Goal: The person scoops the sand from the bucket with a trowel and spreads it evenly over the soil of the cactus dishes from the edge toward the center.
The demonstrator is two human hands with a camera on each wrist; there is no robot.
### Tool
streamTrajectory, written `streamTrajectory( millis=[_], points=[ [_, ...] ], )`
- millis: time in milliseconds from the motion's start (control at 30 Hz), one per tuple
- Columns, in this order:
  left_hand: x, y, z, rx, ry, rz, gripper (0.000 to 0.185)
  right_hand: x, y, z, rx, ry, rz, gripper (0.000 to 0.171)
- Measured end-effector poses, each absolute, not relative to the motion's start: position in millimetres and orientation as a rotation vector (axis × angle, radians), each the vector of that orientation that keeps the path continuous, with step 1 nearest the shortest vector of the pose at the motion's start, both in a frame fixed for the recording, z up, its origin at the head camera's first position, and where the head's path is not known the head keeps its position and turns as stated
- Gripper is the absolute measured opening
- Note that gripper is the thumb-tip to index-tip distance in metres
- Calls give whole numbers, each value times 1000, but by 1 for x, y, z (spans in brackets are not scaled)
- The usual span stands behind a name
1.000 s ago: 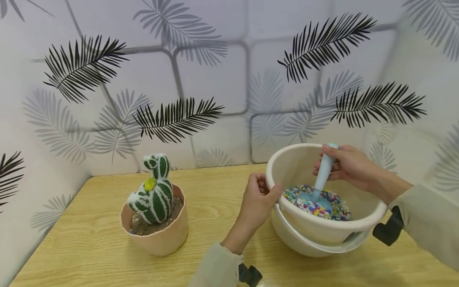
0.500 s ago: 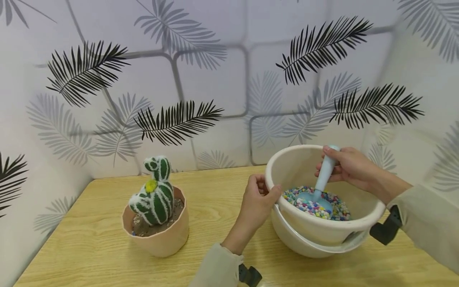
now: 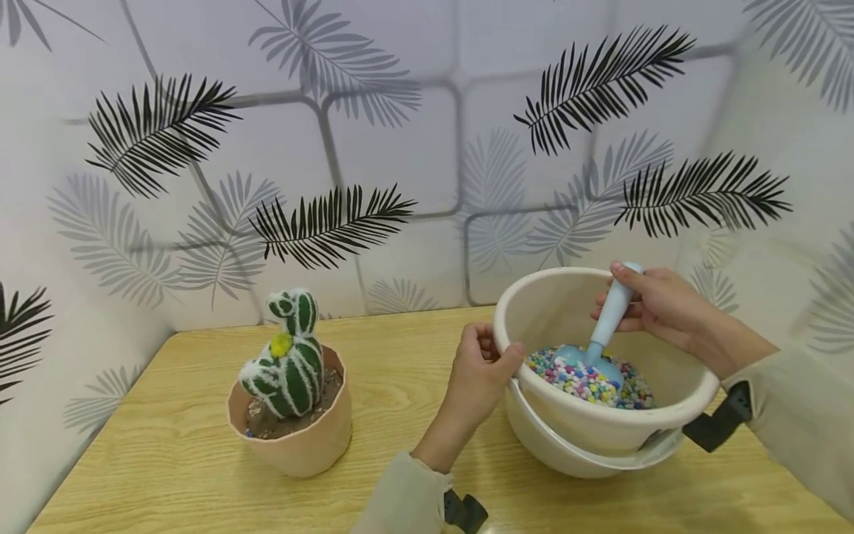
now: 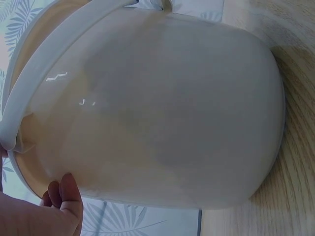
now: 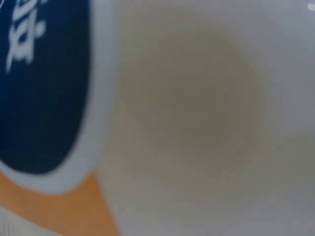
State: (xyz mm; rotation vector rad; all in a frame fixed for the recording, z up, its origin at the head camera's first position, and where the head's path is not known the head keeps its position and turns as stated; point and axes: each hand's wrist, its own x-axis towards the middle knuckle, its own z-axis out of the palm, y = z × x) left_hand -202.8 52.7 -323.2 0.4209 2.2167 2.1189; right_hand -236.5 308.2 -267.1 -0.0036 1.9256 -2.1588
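A cream bucket with a white handle stands at the right of the table, tilted, with small multicoloured pebbles in its bottom. My left hand grips its left rim, thumb on the outside; the left wrist view shows curled fingertips at that rim. Over the bucket my right hand holds a light blue scoop by its handle, the scoop's head down among the pebbles. The right wrist view is filled by the bucket's blurred outer wall and a dark blue label.
To the left, a peach-coloured pot of soil holds a green cactus with white fuzz and a yellow flower. Behind the wooden table rises a wall patterned with dark and grey leaves.
My right hand has tilted the scoop's handle to the right and shifted slightly right and up; the scoop's head shows more above the pebbles. The left hand keeps its grip on the rim.
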Motion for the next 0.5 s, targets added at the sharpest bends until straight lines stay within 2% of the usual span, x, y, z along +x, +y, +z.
streamTrajectory(
  millis=[500],
  points=[
    [-202,53,-323,428,2205,2130,38,-233,313,-263,27,1785,-2308,29]
  ],
)
